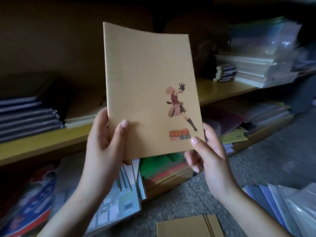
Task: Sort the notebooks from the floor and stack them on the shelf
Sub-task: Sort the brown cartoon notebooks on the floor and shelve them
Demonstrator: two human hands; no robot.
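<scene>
Head view, the only one. Held up in mid-air between both hands, in front of the shelf [42, 144] and well above the floor [188, 194]: one thin tan notebook [147, 86], roughly upright, cover toward the camera, printed figure and logo near its lower right corner. Gripped at the two bottom corners. Left hand [104, 139] wrapped round the lower left edge, thumb [122, 129] flat on the cover, fingers hidden behind. Right hand [208, 151] pinching the lower right corner, thumb [196, 141] on the front beside the logo, fingers curled behind and below. Both closed on the notebook, neither slack. Bowed slightly along the top edge, so likely light and limp: soft card cover, few pages, easy to crease at a corner and apt to flop if carried by one corner alone. Probably matte enough not to slip. Better taken along what looks like the spine side, on the left, or supported flat under the back when laid down. On the shelf board to the left, a stack of dark notebooks [25, 115] with a paler low pile [80, 119] just beside it; farther right, plastic-wrapped bundles [256, 65], blurred. Under the shelf, mixed coloured books [162, 170]; at the bottom edge, on the floor, more tan notebooks [188, 226]. Judged as mid-sorting: cover apparently being read to choose a pile, this one not yet placed on the shelf.
</scene>
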